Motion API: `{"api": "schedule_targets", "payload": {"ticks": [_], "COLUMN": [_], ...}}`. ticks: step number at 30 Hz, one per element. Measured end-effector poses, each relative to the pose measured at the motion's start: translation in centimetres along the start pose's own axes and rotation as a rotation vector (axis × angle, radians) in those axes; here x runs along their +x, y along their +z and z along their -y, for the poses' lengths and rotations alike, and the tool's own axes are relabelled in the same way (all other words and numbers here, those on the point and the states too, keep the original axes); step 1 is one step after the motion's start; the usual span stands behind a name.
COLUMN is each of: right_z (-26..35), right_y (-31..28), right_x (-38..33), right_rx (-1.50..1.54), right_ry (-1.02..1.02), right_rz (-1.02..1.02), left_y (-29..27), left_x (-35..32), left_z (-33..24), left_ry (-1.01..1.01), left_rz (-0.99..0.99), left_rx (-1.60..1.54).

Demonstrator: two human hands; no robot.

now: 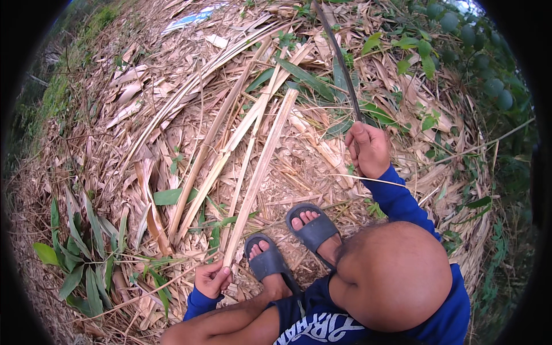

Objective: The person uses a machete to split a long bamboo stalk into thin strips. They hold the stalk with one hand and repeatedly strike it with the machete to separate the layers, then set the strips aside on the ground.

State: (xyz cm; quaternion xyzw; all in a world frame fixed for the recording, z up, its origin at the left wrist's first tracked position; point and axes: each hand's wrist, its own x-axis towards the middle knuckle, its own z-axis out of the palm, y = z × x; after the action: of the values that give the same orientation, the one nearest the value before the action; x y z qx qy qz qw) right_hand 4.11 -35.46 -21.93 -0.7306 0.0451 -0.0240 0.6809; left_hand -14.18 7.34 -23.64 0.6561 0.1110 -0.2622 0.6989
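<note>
My left hand [213,279] is closed, pinching the near end of a long, flat, pale split strip [261,169] that looks like dried cane or bamboo. The strip slants away from me, up and to the right. My right hand [368,149] makes a fist around the near end of a long, narrow, dark blade-like tool [339,57], whose handle is hidden in my fingers. That tool points away and slightly left, apart from the strip. Left of the strip lie other split pieces, among them a pale cracked length [247,129] and a browner stalk [215,126].
Dry husks and leaf litter [86,152] cover the ground. A leafy green plant [86,253] grows at the near left, and shrubs [477,63] at the far right. My sandalled feet [313,227] stand close to the strip. A blue-and-white scrap [192,19] lies far off.
</note>
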Motion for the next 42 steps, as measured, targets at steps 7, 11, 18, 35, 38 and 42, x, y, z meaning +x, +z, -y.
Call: {"api": "schedule_targets", "payload": {"ticks": [7,11,18,35,38,42], "right_z": [0.7,1.1,0.7,-0.4,0.4,0.4], "right_y": [7.0,6.0,2.0,1.3,1.6,0.9], "right_x": [0.0,1.4,3.3,4.7,4.5,4.5], "right_rx": [0.169,0.396,0.479,0.121,0.054,0.045], "right_ry": [0.065,-0.011,-0.068,-0.086,-0.111,-0.134], "right_rz": [-0.028,-0.334,-0.443,-0.315,-0.224,-0.193], "left_y": [5.1,5.5,6.1,4.2,3.1,1.5], "left_x": [6.4,7.1,6.7,5.3,4.6,3.8], "left_z": [-6.3,-6.2,-4.7,-3.9,-3.3,-3.3], "left_ry": [-0.059,-0.033,-0.093,-0.136,-0.120,-0.106], "left_rz": [0.171,0.184,0.220,0.316,0.268,0.251], "left_rx": [0.028,0.045,0.020,-0.130,-0.117,-0.043]}}
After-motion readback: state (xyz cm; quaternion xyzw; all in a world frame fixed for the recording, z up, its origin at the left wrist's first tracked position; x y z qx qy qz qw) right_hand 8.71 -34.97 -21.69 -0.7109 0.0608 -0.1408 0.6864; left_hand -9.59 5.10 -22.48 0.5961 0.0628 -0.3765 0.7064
